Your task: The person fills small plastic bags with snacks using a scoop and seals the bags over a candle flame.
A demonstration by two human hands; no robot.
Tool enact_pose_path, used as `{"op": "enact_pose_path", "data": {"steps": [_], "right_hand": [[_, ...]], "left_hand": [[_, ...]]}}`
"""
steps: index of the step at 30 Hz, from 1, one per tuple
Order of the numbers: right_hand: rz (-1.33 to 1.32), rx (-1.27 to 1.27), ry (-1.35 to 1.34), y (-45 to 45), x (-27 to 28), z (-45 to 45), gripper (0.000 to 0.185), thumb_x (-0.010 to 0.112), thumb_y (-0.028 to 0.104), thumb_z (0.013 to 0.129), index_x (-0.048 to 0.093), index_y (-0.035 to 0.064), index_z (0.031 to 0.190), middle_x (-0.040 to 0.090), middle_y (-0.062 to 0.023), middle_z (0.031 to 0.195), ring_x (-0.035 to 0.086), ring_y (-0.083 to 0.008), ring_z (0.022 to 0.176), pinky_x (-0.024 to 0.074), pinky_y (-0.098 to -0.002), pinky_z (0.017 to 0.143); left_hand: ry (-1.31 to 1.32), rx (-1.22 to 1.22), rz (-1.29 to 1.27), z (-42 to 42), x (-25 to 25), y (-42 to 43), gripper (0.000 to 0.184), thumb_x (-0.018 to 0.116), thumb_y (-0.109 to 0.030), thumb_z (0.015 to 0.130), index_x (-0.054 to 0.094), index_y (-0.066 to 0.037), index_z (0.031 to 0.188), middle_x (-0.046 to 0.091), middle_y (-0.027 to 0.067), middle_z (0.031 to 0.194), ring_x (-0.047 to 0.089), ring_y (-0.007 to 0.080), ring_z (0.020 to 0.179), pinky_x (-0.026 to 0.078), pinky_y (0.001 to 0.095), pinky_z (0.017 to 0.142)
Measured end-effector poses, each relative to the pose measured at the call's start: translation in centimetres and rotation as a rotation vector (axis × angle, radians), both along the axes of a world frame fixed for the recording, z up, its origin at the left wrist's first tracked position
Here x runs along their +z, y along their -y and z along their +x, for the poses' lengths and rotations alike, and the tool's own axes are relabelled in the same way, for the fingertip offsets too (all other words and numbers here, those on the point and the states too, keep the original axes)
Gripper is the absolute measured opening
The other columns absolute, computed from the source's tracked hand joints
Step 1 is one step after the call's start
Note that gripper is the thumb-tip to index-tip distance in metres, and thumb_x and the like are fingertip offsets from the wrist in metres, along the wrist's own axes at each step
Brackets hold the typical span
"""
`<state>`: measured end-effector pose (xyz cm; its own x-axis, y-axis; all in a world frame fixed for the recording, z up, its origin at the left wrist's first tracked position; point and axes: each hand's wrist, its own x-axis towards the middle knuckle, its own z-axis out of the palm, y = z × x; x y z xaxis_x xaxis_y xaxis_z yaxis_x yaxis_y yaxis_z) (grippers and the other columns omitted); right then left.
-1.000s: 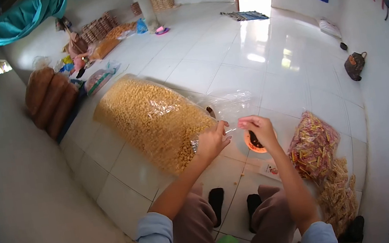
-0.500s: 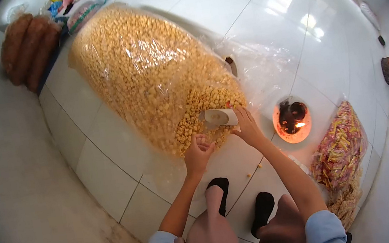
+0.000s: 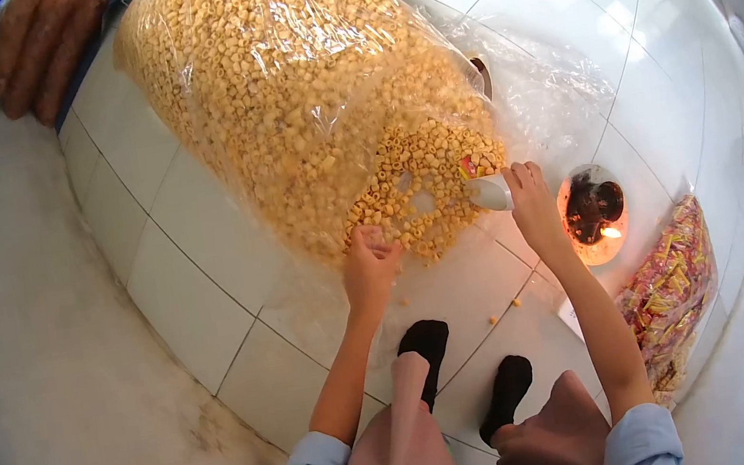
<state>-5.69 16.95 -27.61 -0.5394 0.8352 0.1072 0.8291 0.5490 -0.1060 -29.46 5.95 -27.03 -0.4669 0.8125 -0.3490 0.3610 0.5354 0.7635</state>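
A huge clear plastic bag (image 3: 310, 78) of yellow ring-shaped snacks lies on its side, with loose snacks (image 3: 423, 153) showing at its mouth. My right hand (image 3: 531, 204) grips a white cup-like scoop (image 3: 490, 194) at the right side of that mouth. Just behind the scoop is a small red and yellow packet (image 3: 475, 166), partly hidden. At the lower left edge of the mouth, my left hand (image 3: 370, 266) has its fingers curled in against the film and snacks; what they hold, if anything, is not clear.
A lit flame burns on a soot-blackened plate (image 3: 581, 235) close to my right forearm. Beyond it stands a bag of red and yellow packets (image 3: 676, 269). Brown filled bags (image 3: 47, 50) lean at the upper left wall (image 3: 19, 314). A few snacks (image 3: 493, 319) lie near my feet.
My right hand has moved right with the scoop, away from my left hand. More snacks show between the hands. The view has shifted, with the big bag now nearer the top.
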Motion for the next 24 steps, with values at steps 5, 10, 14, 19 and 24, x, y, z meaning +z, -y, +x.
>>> {"op": "enact_pose_path", "data": {"steps": [5,10,14,19,24], "right_hand": [[-0.353,-0.053,-0.212,0.8,0.0,-1.1,0.067,0.068,-0.003,0.053,0.045,0.0031,0.115,0.044,-0.012,0.113,0.038,-0.0309,0.11,0.0384,-0.0356,0.091],[-0.445,-0.041,-0.349,0.0,-1.1,-1.9,0.071,0.075,0.003,0.05,0.048,0.0034,0.116,0.046,-0.0133,0.116,0.039,-0.0313,0.11,0.0357,-0.0369,0.094],[-0.566,-0.117,-0.332,-1.4,1.1,-0.5,0.07,0.074,0.002,0.049,0.049,0.0071,0.115,0.048,-0.0101,0.114,0.04,-0.031,0.109,0.0368,-0.037,0.093],[-0.443,-0.007,-0.36,-3.9,1.5,-1.0,0.066,0.072,0.001,0.053,0.049,0.0053,0.115,0.048,-0.0115,0.115,0.042,-0.0302,0.108,0.0341,-0.0369,0.095],[-0.38,0.156,-0.352,-4.0,-1.3,-4.7,0.065,0.069,-0.003,0.055,0.049,0.0061,0.116,0.049,-0.0096,0.114,0.041,-0.0293,0.109,0.035,-0.0362,0.094]], "left_hand": [[0.019,0.019,0.022,-0.3,-1.1,0.7,0.036,0.068,-0.018,0.07,0.049,-0.008,0.099,0.061,0.0042,0.069,0.057,0.0136,0.058,0.046,0.0279,0.056],[-0.018,-0.023,0.004,-0.5,-1.2,1.0,0.037,0.066,-0.015,0.073,0.045,-0.006,0.102,0.059,0.005,0.068,0.057,0.0152,0.06,0.045,0.0292,0.054],[-0.003,-0.041,-0.016,-0.5,-1.6,1.2,0.036,0.066,-0.015,0.072,0.045,-0.006,0.1,0.059,0.0049,0.067,0.058,0.0165,0.06,0.045,0.0301,0.055],[-0.074,-0.07,0.014,0.0,-1.7,1.5,0.035,0.065,-0.015,0.072,0.045,-0.007,0.099,0.059,0.0039,0.067,0.059,0.0187,0.061,0.045,0.0315,0.056],[-0.167,-0.08,-0.099,0.2,-1.0,1.9,0.037,0.064,-0.019,0.073,0.043,-0.01,0.102,0.058,0.0013,0.068,0.059,0.0191,0.063,0.045,0.0337,0.058]]}}
